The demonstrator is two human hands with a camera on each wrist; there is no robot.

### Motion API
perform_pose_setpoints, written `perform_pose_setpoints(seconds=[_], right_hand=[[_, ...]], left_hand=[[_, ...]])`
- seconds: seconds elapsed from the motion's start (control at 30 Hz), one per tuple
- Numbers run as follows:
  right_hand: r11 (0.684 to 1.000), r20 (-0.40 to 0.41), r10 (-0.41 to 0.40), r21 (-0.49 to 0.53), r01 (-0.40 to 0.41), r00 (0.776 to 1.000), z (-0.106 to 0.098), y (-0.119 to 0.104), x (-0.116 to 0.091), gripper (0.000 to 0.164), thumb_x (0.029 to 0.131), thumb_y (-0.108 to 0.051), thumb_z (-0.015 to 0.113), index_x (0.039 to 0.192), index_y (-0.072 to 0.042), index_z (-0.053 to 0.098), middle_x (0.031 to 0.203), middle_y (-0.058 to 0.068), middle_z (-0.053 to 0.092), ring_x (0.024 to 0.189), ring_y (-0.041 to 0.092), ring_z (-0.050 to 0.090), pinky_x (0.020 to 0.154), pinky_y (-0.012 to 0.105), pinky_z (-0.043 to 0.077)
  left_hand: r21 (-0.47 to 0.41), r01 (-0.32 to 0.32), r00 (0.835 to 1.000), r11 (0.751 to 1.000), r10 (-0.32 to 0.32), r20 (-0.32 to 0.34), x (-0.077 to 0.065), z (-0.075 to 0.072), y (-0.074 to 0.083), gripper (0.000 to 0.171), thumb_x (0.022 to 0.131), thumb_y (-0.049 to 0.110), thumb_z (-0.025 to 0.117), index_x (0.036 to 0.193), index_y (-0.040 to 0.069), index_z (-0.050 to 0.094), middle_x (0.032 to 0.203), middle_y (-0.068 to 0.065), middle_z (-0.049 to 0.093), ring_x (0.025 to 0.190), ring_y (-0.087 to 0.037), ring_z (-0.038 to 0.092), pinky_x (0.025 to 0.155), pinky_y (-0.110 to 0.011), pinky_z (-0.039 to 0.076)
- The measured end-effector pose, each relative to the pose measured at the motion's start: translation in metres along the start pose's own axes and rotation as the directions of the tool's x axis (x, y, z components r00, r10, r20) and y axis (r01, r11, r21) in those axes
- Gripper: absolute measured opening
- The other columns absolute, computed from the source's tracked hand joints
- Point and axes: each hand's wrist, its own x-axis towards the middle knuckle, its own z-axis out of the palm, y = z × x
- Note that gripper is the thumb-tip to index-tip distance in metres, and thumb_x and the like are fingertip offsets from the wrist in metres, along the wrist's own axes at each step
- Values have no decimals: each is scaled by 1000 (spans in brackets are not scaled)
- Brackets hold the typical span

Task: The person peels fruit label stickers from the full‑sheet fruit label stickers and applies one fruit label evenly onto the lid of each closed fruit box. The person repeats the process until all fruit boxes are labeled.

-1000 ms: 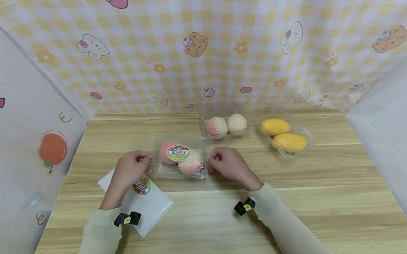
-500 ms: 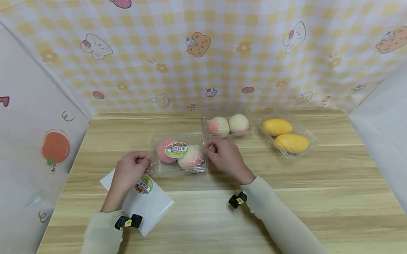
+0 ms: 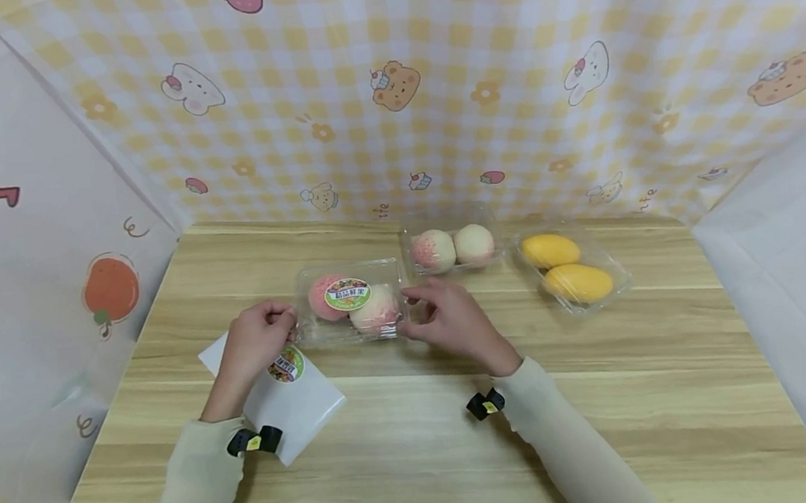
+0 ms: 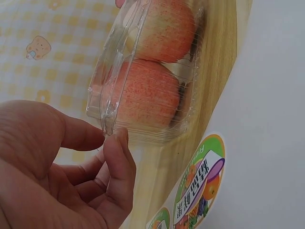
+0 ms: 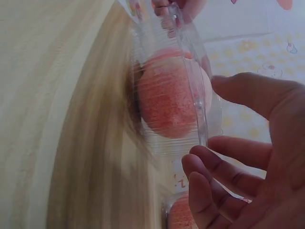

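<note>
A person in long pale sleeves works at a wood-grain tabletop, both hands at one clear plastic box on the left of its centre. Inside lie two peaches: one pink, on the left and farther back, and one cream flushed with pink, nearer on the right. An oval fruit label sits on the lid above them.

The left hand pinches the rim at the box's left end, thumb and forefinger meeting at the corner. The right hand is at the opposite end, its thumb and fingers spread apart, tips at the box's edge; how firmly they touch is unclear.

Partly under the left forearm lies a white sheet, set at a slant, with a similar sticker on it. Behind and to the right of the handled box, near the back edge, a second box holds two pale, pink-tinged peaches side by side. Farther right, a third box, turned at an angle, holds two yellow mangoes. A yellow-and-white checked curtain with cartoon animals hangs behind.
</note>
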Motion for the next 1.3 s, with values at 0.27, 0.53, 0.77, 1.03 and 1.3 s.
perform_pose_setpoints(seconds=[0.27,0.53,0.77,1.03,1.3], right_hand=[[998,11,20,-63,-20,1000,3,-4,0,57,93,-28,91,141,-1,73,118,7,72,78,12,65,72,30,55],[989,-59,12,-147,-21,998,9,-5,10,44,99,-27,85,136,-4,77,100,2,73,79,15,64,72,34,53],[980,-197,-38,-197,-1,980,15,-8,23,23,98,-18,85,117,-5,85,85,2,75,72,18,63,66,35,52],[962,-277,-29,-269,-49,960,21,-8,40,17,101,-19,81,111,-7,87,76,3,75,64,17,59,60,32,46],[948,-175,15,-311,-70,984,22,-12,53,29,106,-19,73,131,-6,80,55,-3,57,50,9,46,47,25,34]], left_hand=[[-15,-8,1000,1000,8,4,0,-2,1,33,113,22,57,123,-7,71,90,-11,73,79,-25,66,72,-37,53],[-12,3,1000,1000,-3,4,5,-4,1,34,114,22,56,123,-7,71,89,-11,72,80,-23,65,73,-35,53],[-22,14,1000,1000,-14,8,13,-6,1,33,114,22,55,122,-6,70,88,-10,71,81,-24,65,77,-36,52],[-32,28,1000,999,-28,-1,22,-8,2,27,111,18,53,112,-2,70,85,-9,71,77,-22,60,67,-33,47],[-47,42,999,998,-44,-31,31,-11,2,29,110,16,54,118,-6,71,88,-10,74,77,-18,63,65,-27,48]])
